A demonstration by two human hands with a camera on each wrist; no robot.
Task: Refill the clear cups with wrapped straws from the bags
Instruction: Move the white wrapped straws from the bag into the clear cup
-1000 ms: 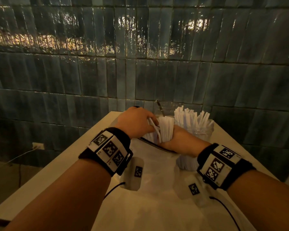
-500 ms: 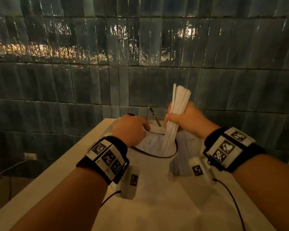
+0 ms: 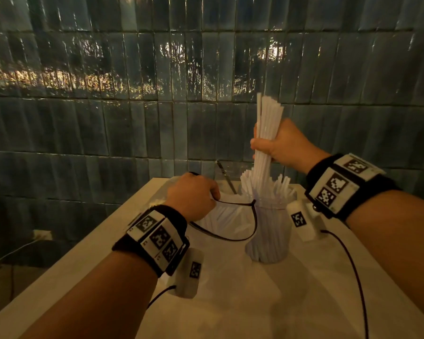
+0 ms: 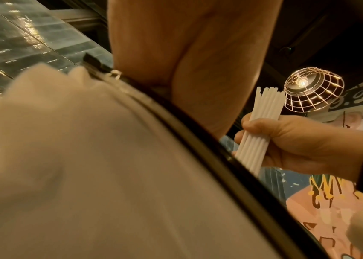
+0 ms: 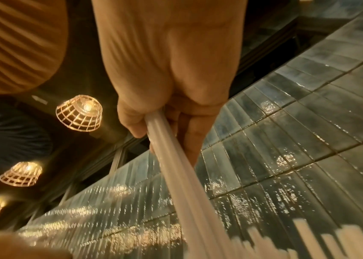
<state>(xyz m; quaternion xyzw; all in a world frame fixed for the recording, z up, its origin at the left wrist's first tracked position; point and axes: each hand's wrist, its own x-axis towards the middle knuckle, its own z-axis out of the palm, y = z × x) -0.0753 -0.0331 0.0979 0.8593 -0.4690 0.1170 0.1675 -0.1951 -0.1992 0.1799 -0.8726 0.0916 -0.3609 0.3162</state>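
Wrapped straws [image 3: 267, 133] are standing upright in the right hand [image 3: 278, 145], fingers curling around them, directly above the already crowded clear cup [image 3: 269, 231], probably for dropping in; the left hand [image 3: 192, 195] is pinching the bag [image 3: 227, 220] rim, keeping it open on the counter [image 3: 230, 302].

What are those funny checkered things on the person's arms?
Each bare forearm wears a black wristband carrying white tiles printed with black square patterns. A small white camera block with its own pattern hangs under each wrist, trailing a thin black cable. No sleeves show.
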